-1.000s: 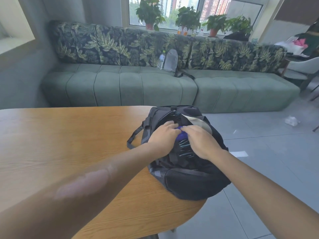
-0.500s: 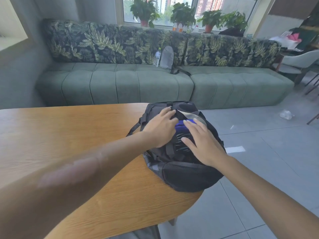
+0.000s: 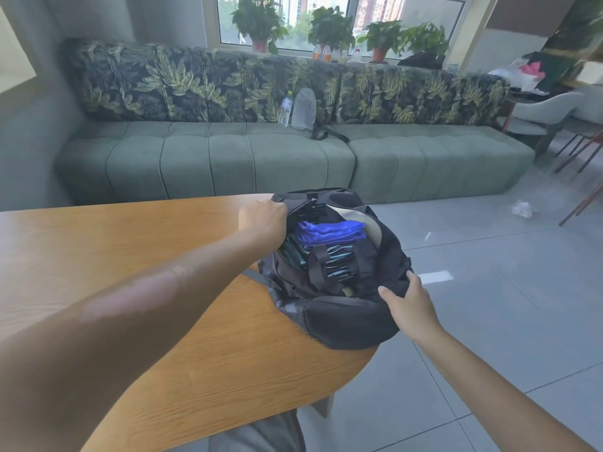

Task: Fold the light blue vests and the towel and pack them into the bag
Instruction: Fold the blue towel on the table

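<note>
Here the left hand is curled at the far left rim of the open black bag, its fingers bent round the edge fabric by the zip, the forearm stretching diagonally across the frame. The right hand sits at the bag's near right rim — thumb spread wide on one side, fingers wrapped over the dark fabric on the other, so it grips the edge. Between the two hands the bag's mouth gapes, and inside lies a folded blue cloth on top of darker teal folded fabric, crossed by two black straps. The bag stands at the rounded end of a wooden worktop, partly overhanging its edge. Beyond it runs a long green sofa with a leaf-patterned back; a clear bottle and a grey pouch lean against that back. Potted plants line the windowsill above, and grey tiles cover the floor. Whether the blue cloth is the towel or a vest cannot be told — only its folded edges show, and the left hand's fingertips are hidden behind its knuckles.
</note>
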The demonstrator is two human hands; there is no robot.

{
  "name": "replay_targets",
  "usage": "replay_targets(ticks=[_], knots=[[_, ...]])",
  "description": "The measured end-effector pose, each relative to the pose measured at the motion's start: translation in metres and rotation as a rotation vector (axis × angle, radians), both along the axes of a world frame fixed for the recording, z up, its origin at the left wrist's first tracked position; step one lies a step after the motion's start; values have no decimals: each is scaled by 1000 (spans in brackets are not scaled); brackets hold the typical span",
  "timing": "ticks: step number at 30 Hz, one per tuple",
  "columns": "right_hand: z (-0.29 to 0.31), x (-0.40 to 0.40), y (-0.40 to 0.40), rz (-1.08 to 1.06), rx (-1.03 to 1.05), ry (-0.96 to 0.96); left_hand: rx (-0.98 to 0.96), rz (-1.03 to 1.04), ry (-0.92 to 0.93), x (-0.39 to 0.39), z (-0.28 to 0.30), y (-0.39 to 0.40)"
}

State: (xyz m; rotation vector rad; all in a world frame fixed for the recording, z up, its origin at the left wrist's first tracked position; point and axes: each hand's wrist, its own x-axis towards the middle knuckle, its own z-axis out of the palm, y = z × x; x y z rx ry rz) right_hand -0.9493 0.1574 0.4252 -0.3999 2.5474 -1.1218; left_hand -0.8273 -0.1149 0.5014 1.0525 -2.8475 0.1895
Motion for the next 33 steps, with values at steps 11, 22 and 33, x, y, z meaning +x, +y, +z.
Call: replay_targets(ticks=[11, 22, 33], knots=[[-18, 20, -2, 67, -42, 34, 69, 1, 29, 60, -8, 6], [-28, 51, -53, 345, -95, 18, 240, 137, 159, 169, -7, 21], [-34, 92, -150, 608, -71, 19, 345, 307, 297, 270, -23, 36]])
